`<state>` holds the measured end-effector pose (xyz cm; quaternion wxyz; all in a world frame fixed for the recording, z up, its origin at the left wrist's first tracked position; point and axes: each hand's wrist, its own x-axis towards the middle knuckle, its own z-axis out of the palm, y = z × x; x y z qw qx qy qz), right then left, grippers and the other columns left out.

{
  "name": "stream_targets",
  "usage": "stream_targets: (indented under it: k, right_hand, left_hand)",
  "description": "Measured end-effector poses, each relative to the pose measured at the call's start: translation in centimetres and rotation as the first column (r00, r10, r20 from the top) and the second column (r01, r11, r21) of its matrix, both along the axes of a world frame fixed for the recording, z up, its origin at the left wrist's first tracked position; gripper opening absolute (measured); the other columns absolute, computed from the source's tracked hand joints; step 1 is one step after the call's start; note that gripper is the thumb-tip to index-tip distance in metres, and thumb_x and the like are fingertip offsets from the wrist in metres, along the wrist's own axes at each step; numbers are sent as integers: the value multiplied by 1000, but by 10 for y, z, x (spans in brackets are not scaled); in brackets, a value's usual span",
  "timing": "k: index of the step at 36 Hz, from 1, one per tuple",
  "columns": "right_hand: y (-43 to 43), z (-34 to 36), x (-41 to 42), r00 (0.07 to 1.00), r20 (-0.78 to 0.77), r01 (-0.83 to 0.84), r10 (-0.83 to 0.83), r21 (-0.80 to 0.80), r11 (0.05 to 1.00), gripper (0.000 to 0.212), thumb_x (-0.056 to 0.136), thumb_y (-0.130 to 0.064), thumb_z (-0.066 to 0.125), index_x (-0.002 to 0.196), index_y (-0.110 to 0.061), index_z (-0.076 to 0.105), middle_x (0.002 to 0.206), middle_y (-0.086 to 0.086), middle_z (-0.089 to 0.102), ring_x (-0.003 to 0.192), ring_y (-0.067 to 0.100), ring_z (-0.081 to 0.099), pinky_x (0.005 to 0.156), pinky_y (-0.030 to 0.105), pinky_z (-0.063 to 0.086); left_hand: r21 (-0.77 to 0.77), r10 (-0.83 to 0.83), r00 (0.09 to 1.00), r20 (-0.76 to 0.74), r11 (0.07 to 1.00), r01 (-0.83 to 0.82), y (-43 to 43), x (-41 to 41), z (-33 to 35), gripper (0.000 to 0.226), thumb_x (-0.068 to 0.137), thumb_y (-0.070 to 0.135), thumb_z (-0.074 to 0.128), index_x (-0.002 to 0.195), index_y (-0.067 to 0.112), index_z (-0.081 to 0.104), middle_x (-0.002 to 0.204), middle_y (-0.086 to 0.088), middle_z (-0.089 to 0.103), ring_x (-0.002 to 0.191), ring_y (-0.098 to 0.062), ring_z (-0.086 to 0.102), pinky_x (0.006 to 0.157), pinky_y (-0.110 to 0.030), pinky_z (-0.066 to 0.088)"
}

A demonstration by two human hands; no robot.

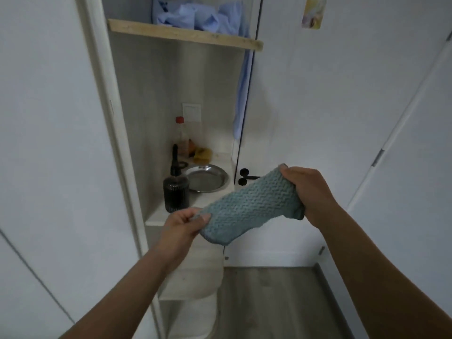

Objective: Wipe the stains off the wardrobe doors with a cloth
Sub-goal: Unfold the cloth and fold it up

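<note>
A grey-green cloth (252, 206) with a nubby, waffle-like weave is stretched slantwise in the air, in front of the shelves and the white wardrobe door (318, 106), touching neither. The left hand (183, 225) pinches its lower end between thumb and curled fingers; the right hand (310, 192) grips the bunched upper end in a closed fist. Both forearms reach forward over grey wood-grain floor (269, 302). Behind the cloth, a pale shelf (156, 217) carries a dark ribbed pump bottle (175, 192) close to its front edge and a round shiny metal plate (206, 178). A black handle (247, 177) sits at the smooth door's left edge. Higher up, crumpled blue fabric (195, 18) lies on a raw wooden plank (186, 35).
</note>
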<state>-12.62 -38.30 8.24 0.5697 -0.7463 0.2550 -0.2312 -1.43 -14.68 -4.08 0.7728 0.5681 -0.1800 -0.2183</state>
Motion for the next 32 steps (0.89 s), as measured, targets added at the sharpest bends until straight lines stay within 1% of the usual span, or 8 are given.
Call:
stream_targets:
  k: [5,11,16,20,22,25,29,32]
  right_hand:
    - [2,-24,22,999,22,-36,39,-126,991,54,100,-43,57,82,8,59,77,10,59,74,19,57,70,33,43]
    - [16,-24,39,994,98,48,-38,-105,993,48,100,-36,57,61,-8,49,66,9,53,66,20,54,66,33,39]
    - [22,-30,45,989,143,55,-35,-133,990,59,103,-40,53,69,8,48,67,10,50,65,19,50,65,33,40]
    - [20,-39,50,993,98,48,-61,127,991,49,101,-38,59,86,8,67,83,7,67,80,20,65,76,34,52]
    - [20,-44,48,993,94,67,-77,112,991,37,101,-37,59,80,-10,72,85,3,71,83,17,68,80,35,55]
    - [24,-52,49,988,97,121,-117,-36,992,44,102,-39,57,71,-9,67,74,-1,67,74,12,64,71,33,52]
    - [33,-50,34,929,282,297,-242,-174,939,55,104,-40,53,67,0,51,59,7,45,52,4,40,56,23,38]
    - [38,-45,31,873,393,394,-289,-219,893,57,105,-39,50,55,-15,39,46,-12,34,44,5,32,47,16,30]
  left_hand:
    - [-60,195,975,-102,978,-202,0,6,26,25,108,18,48,110,0,66,105,-13,76,90,-22,72,70,-35,60]
    - [145,548,816,181,806,-574,-9,6,31,39,111,38,39,94,13,64,91,-7,70,92,-23,67,81,-41,53]
    - [157,432,899,-77,896,-416,2,8,31,44,104,47,55,100,5,69,98,-13,77,93,-28,73,86,-46,59]
    - [-50,132,967,-218,988,-146,19,17,23,56,73,14,83,124,11,59,117,-18,73,102,-33,74,83,-42,61]
    - [-22,120,980,-156,992,-125,23,20,16,70,68,7,85,130,19,56,123,-21,70,109,-37,72,88,-47,61]
    - [56,165,986,-8,985,-165,25,23,12,47,84,8,81,123,23,62,121,-20,70,106,-36,72,87,-51,61]
    - [83,230,904,360,957,-276,29,14,21,20,100,13,64,115,25,66,109,11,73,102,-14,72,76,-27,61]
    - [59,275,744,608,920,-388,28,3,34,28,105,7,53,103,30,68,97,28,69,96,2,66,72,-12,51]
